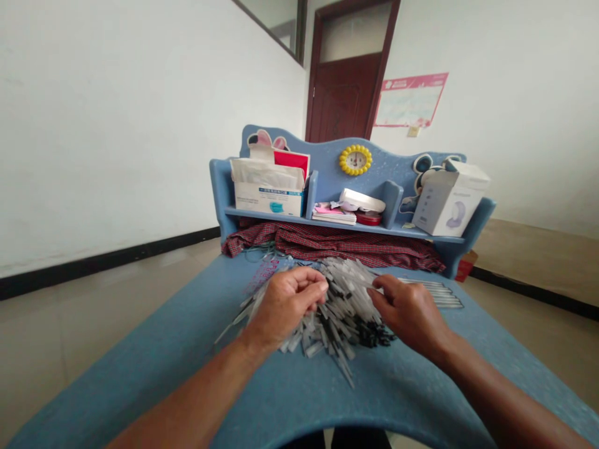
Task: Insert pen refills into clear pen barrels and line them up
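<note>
A heap of thin translucent pen barrels [344, 305], several with black ends, lies spread on the blue table [187, 368]. Over the heap's left side, my left hand [292, 299] is closed with thumb and forefinger pinched together; whatever is between them is too small to make out. At the right of the heap, my right hand [407, 308] is closed, and its fingertips pinch one end of a pale translucent pen barrel [362, 282]. A row of slim pens [442, 294] lies side by side just beyond my right hand.
A blue shelf [299, 218] rises at the table's back, with a mask box [269, 196], papers [334, 215], a red tin [369, 219] and a white carton [449, 202]. Folded red checked cloth [327, 240] lies beneath it. The table's near edge curves inward.
</note>
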Tool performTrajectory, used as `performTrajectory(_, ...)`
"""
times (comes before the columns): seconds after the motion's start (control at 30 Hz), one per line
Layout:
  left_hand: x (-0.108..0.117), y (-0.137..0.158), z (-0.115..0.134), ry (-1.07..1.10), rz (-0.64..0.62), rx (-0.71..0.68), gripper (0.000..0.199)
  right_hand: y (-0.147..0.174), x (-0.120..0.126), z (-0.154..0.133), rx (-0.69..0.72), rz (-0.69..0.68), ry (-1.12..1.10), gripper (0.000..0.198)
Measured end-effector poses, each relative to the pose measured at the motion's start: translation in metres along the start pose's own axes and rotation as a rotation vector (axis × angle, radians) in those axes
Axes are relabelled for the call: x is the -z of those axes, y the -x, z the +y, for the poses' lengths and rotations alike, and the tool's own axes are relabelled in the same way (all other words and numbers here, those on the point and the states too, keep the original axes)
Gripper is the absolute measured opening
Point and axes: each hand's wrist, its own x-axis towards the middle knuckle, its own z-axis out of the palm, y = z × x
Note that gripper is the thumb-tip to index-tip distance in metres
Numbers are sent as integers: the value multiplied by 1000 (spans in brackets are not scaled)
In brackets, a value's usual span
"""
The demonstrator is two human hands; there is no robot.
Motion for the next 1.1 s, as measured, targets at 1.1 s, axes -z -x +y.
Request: performTrajectory(1.1, -5, 4, -10, -716, 192, -595, 12, 5, -25, -8, 190, -282, 123, 21)
